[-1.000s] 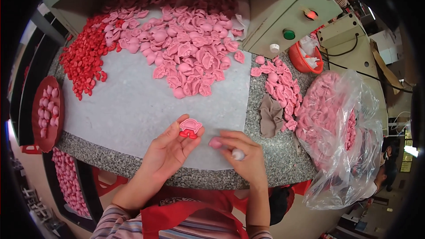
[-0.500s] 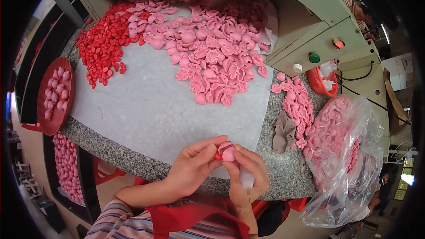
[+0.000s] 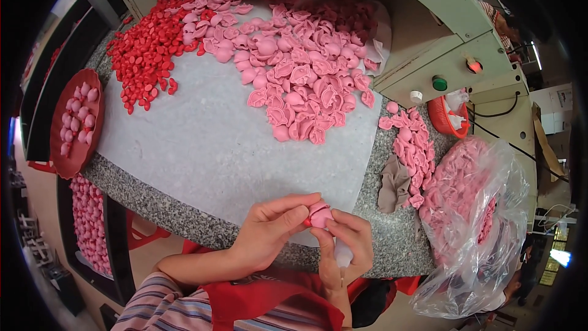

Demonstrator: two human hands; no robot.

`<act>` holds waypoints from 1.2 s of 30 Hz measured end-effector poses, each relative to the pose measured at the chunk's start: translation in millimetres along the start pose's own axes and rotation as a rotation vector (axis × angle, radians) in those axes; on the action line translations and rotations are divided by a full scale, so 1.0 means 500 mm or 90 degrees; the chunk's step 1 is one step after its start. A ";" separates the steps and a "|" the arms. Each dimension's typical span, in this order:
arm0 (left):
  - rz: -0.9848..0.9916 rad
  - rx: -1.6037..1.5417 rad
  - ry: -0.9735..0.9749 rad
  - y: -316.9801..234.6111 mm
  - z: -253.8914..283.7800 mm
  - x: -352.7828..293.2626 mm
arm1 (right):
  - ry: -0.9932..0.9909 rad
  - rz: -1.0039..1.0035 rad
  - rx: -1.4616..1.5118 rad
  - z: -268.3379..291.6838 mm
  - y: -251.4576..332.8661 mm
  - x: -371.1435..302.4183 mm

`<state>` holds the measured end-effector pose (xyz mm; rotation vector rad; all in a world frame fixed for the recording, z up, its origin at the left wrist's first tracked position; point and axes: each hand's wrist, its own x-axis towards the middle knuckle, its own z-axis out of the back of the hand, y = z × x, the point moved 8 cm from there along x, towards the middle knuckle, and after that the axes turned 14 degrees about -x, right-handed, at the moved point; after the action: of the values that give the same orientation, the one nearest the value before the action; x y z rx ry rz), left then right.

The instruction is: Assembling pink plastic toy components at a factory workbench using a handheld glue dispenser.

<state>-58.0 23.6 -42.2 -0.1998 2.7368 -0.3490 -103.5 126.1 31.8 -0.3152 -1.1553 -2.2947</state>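
Note:
Close to the table's front edge, both my hands are closed around one small rounded pink shell piece (image 3: 320, 216) with a dark slit along its top. The fingertips of my left hand (image 3: 274, 227) pinch its left side, where a bit of a small red piece (image 3: 307, 223) shows. My right hand (image 3: 346, 239) grips its other side between thumb and fingers. A whitish object (image 3: 343, 253) lies in the right palm, mostly hidden by the fingers. Beyond my hands, a big heap of pink shell pieces (image 3: 306, 79) and a pile of small red pieces (image 3: 144, 61) lie on a white sheet (image 3: 184, 141).
At far left stands a reddish tray (image 3: 59, 119) of pink balls, with a dark crate (image 3: 121, 239) of more below. On the right are a grey cloth (image 3: 393, 184), a clear bag (image 3: 465, 227) of pink pieces, a red basket (image 3: 441, 119) and a machine housing (image 3: 422, 67) with buttons.
The pink piece has turned and moved slightly right and down in my fingers. Less of the red piece shows now. The surroundings have shifted a little as my head moved.

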 end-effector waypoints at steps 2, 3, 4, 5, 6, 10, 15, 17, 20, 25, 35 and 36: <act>0.012 -0.001 0.001 0.002 -0.004 -0.001 | -0.008 0.006 -0.006 0.003 0.001 -0.001; 0.019 0.004 -0.004 0.003 -0.004 -0.003 | -0.017 0.012 -0.012 0.006 0.003 -0.002; 0.026 0.008 -0.009 0.004 -0.004 -0.003 | -0.017 0.011 -0.012 0.006 0.003 -0.003; 0.026 0.008 -0.009 0.004 -0.004 -0.003 | -0.013 -0.011 -0.005 0.003 -0.002 -0.005; 0.034 0.013 -0.011 0.005 -0.002 -0.003 | -0.009 -0.033 0.002 0.002 -0.008 -0.007; 0.028 0.054 -0.003 0.006 0.000 -0.004 | -0.009 -0.018 -0.016 0.005 -0.004 -0.007; -0.043 0.165 0.061 -0.002 -0.007 -0.005 | -0.011 0.009 -0.023 0.011 -0.003 -0.009; -0.061 0.197 0.074 -0.004 -0.009 -0.006 | -0.012 0.005 -0.023 0.013 -0.004 -0.013; -0.070 0.201 0.090 -0.003 -0.010 -0.007 | -0.019 0.013 -0.035 0.015 0.001 -0.013; -0.185 0.361 0.165 -0.022 -0.034 -0.015 | -0.035 0.016 -0.035 0.015 -0.002 -0.013; -0.153 0.318 0.154 -0.025 -0.040 -0.016 | -0.073 0.093 -0.054 0.013 0.018 -0.025; -0.142 0.310 0.159 -0.022 -0.035 -0.014 | -0.090 0.106 -0.058 0.016 0.022 -0.029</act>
<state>-57.4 18.0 -21.0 -0.3463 2.7658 -1.1524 -85.6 132.4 37.7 -0.5931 -1.0516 -2.2104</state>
